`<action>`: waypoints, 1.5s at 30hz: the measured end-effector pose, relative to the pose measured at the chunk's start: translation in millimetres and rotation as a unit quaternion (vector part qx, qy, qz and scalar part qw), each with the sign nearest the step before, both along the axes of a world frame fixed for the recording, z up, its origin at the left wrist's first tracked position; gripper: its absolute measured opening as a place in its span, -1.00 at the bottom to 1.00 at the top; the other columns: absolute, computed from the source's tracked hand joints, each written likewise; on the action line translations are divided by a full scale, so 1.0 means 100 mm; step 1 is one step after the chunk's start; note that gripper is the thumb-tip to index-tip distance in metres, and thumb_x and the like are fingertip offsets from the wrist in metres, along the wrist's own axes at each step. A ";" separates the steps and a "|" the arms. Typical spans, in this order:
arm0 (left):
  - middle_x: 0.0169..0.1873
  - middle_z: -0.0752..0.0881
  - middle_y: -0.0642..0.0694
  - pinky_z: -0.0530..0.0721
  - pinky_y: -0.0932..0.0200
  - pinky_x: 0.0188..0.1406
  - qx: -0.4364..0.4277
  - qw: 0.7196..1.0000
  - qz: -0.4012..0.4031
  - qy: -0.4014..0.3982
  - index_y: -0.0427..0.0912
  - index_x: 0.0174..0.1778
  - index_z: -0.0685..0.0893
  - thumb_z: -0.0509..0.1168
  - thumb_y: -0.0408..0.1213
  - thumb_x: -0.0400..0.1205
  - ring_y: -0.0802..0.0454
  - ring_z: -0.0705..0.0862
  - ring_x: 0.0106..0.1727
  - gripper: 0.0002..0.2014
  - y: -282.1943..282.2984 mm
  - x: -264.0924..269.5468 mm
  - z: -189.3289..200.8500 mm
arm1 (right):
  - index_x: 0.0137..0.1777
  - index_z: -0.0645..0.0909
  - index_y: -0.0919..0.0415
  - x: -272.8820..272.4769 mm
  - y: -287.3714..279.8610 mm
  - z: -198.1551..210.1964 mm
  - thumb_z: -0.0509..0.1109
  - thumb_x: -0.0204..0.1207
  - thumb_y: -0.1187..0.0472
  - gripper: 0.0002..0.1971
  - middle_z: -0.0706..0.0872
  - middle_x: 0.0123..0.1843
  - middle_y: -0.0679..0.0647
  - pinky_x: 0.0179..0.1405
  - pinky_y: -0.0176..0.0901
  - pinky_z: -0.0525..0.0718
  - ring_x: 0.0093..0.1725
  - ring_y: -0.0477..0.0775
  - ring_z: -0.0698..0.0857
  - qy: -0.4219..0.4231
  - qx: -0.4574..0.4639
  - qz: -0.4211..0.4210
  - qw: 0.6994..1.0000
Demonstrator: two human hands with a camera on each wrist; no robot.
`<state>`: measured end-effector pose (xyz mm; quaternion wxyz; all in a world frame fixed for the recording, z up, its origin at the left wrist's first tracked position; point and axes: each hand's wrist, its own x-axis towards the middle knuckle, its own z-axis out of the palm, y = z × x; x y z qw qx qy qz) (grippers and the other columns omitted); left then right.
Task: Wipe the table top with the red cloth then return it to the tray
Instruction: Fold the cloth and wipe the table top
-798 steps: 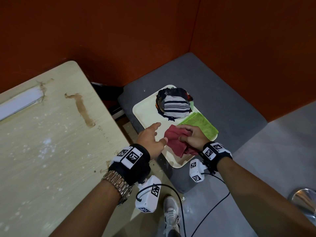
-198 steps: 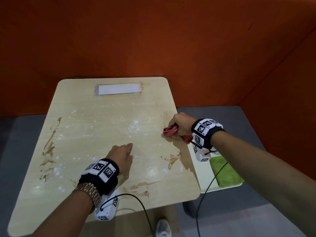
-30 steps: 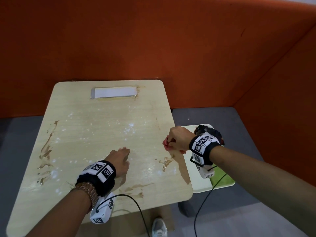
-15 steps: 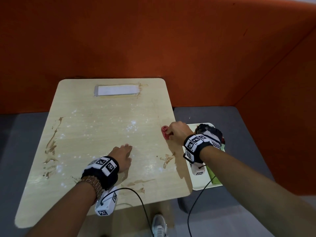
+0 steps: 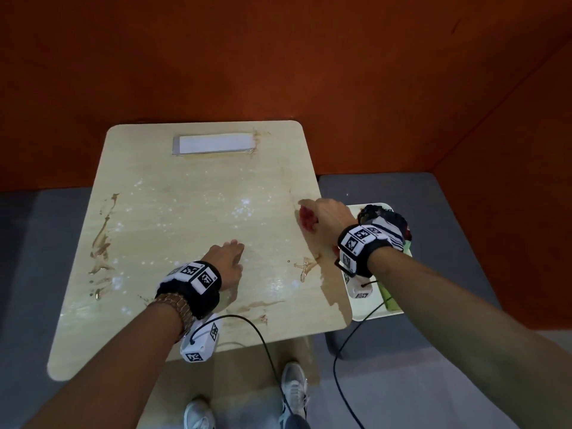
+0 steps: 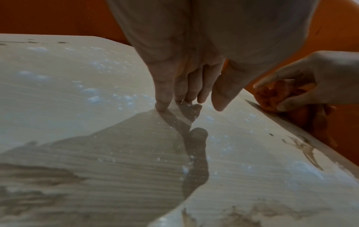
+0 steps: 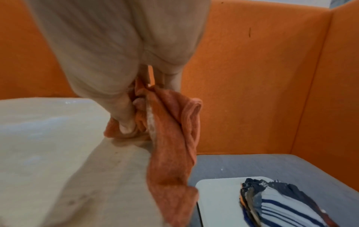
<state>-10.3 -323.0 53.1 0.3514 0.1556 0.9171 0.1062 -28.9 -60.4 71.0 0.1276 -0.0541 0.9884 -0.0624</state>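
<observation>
The crumpled red terry cloth [image 5: 308, 219] lies bunched at the right edge of the pale wood-grain table top [image 5: 192, 212], part hanging over that edge. The table top bears brown streaks and white specks. The cream rectangular plastic tray [image 5: 365, 308] sits lower, just right of the table.

bare table top [image 5: 198, 218] centre, tray [image 5: 368, 308] crowded with cloths [image 5: 387, 224]
</observation>
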 end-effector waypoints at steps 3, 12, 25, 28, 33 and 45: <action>0.65 0.15 -0.18 0.32 0.00 0.55 -0.005 1.000 -0.003 0.003 -0.17 0.62 0.22 0.14 -0.21 0.70 -0.23 0.24 0.61 -0.46 0.04 0.02 0.01 | 0.18 0.72 0.01 0.00 -0.04 -0.02 0.29 0.57 0.21 -0.74 0.66 0.05 0.14 -0.15 -0.08 0.46 0.09 0.29 0.66 -0.045 0.032 -0.005 0.998; 0.69 0.01 -0.16 0.20 0.04 0.62 0.003 1.000 0.002 0.000 -0.15 0.67 0.10 0.12 -0.23 0.72 -0.19 0.11 0.67 -0.41 0.03 0.03 -0.01 | 0.11 0.77 -0.01 0.37 -0.01 -0.11 0.37 0.51 0.24 -0.75 0.70 0.03 0.12 -0.15 -0.14 0.49 0.03 0.25 0.68 -0.067 0.026 -0.003 0.997; 0.69 0.02 -0.12 0.14 0.03 0.65 0.002 1.000 0.012 -0.019 -0.13 0.68 0.10 0.13 -0.22 0.72 -0.16 0.05 0.69 -0.40 0.04 0.01 0.05 | -0.03 0.82 0.00 0.35 -0.03 0.03 0.37 0.41 0.34 -0.72 0.76 -0.10 0.16 -0.22 -0.16 0.48 -0.08 0.30 0.69 -0.058 -0.019 -0.083 0.995; 0.69 0.03 -0.14 0.16 0.02 0.64 -0.001 1.000 0.008 -0.018 -0.15 0.68 0.10 0.13 -0.23 0.72 -0.18 0.07 0.68 -0.40 0.04 0.01 0.04 | -0.05 0.82 0.04 0.49 -0.07 0.07 0.37 0.42 0.37 -0.73 0.71 -0.18 0.09 -0.22 -0.20 0.43 -0.15 0.21 0.64 -0.074 -0.030 -0.085 0.993; 0.68 0.05 -0.16 0.21 0.00 0.62 0.000 1.000 0.007 -0.021 -0.17 0.67 0.12 0.14 -0.23 0.71 -0.21 0.12 0.67 -0.41 0.06 0.00 0.06 | -0.18 0.84 0.07 0.58 -0.13 0.11 0.39 0.44 0.32 -0.80 0.65 -0.32 -0.07 -0.25 -0.21 0.47 -0.21 0.16 0.65 -0.100 -0.038 -0.065 0.992; 0.68 0.06 -0.11 0.19 0.07 0.63 0.009 0.999 0.022 -0.026 -0.10 0.67 0.14 0.15 -0.23 0.70 -0.13 0.09 0.68 -0.41 0.02 -0.02 0.02 | -0.29 0.80 -0.03 0.51 -0.10 0.00 0.43 0.24 0.33 -0.78 0.80 -0.29 -0.09 -0.18 -0.24 0.70 -0.20 0.04 0.75 -0.099 -0.051 -0.148 0.983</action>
